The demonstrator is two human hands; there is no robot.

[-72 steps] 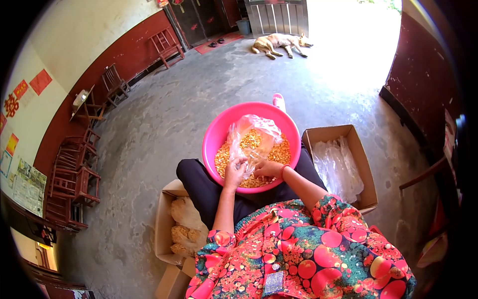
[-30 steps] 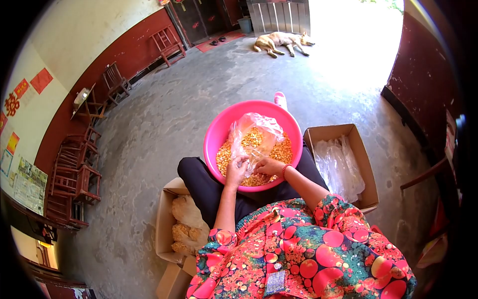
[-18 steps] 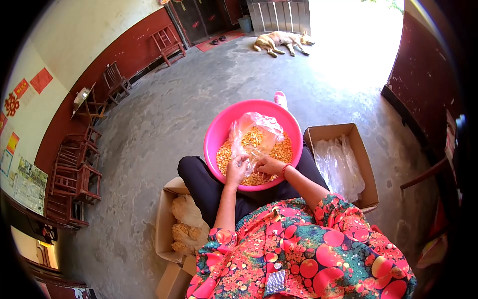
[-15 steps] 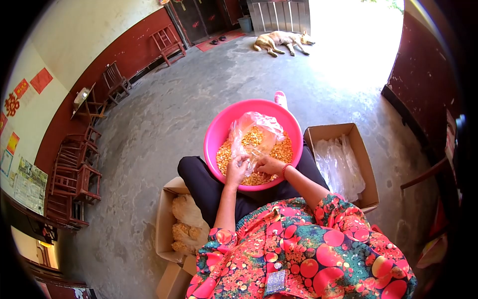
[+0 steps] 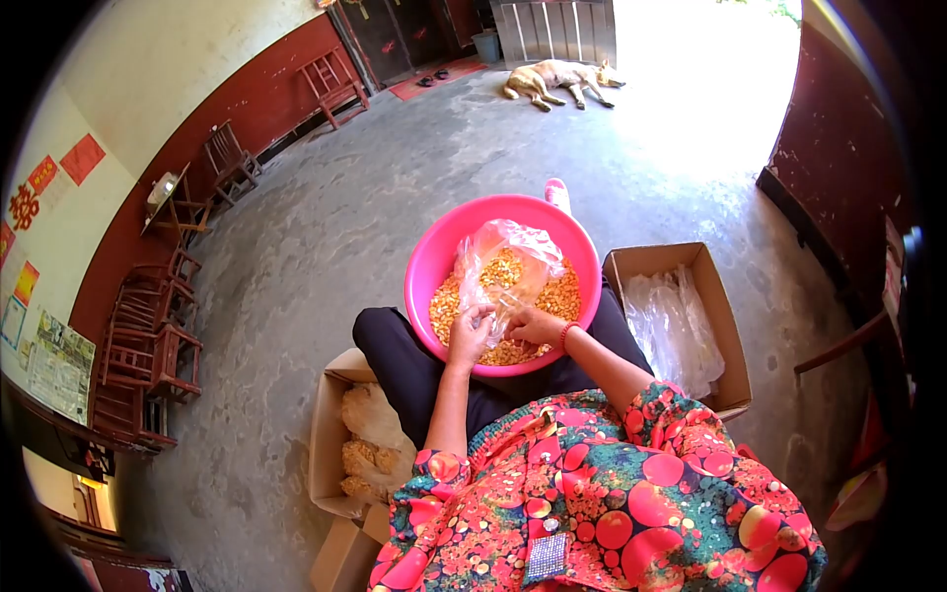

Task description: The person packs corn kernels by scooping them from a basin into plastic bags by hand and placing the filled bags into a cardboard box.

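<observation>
A pink basin (image 5: 424, 259) rests on my lap, with yellow-orange kernels (image 5: 559, 296) spread inside. A clear plastic bag (image 5: 528, 247) lies over the kernels, and more kernels show through or within it. My left hand (image 5: 471, 333) pinches the near edge of the bag at the basin's near left. Close beside it on the right, my right hand (image 5: 534, 329) has its fingers closed at the bag's near edge, a red band round the wrist. Its fingertips are partly hidden, and bag film lies against them.
Right of my legs, a cardboard box (image 5: 728, 326) holds clear bags. To the left, another box (image 5: 326, 434) holds filled bags (image 5: 370, 459). A dog (image 5: 557, 81) lies on the floor by the bright doorway. Wooden chairs (image 5: 168, 360) line the left wall.
Both hands stay at the bag's near edge with hardly any movement. The view has shifted very slightly, so the basin appears a little higher and farther right than in the oldest frame.
</observation>
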